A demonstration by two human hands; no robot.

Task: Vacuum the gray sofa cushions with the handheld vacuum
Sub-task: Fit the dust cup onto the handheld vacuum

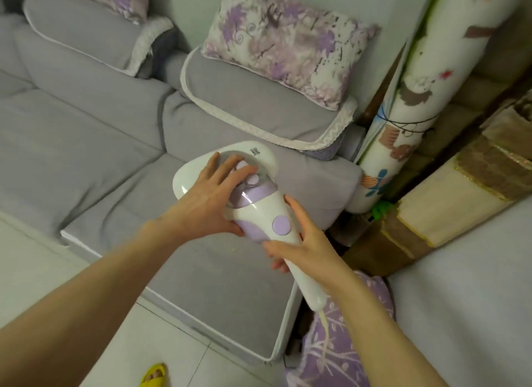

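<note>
I see the white and lilac handheld vacuum (253,211) with its broad flat head lying on the right-hand gray fabric sofa seat cushion (224,280), near the cushion's right edge. Its tapered handle points back toward me, past the cushion's right front corner. My left hand (210,196) lies on top of the vacuum body, fingers spread across the clear dome and thumb against the lilac side panel. My right hand (308,248) grips the white handle just below the round lilac button, fingers wrapped under it and forefinger stretched along its side. A pale cord (325,335) hangs from the handle's end. Behind the vacuum, a lilac floral pillow (288,41) leans on a lace-trimmed gray back cushion (244,98). A rolled white printed mat (417,98) stands just beside the sofa's right end. A yellow slipper (154,375) rests on the pale tiled floor (43,271).
</note>
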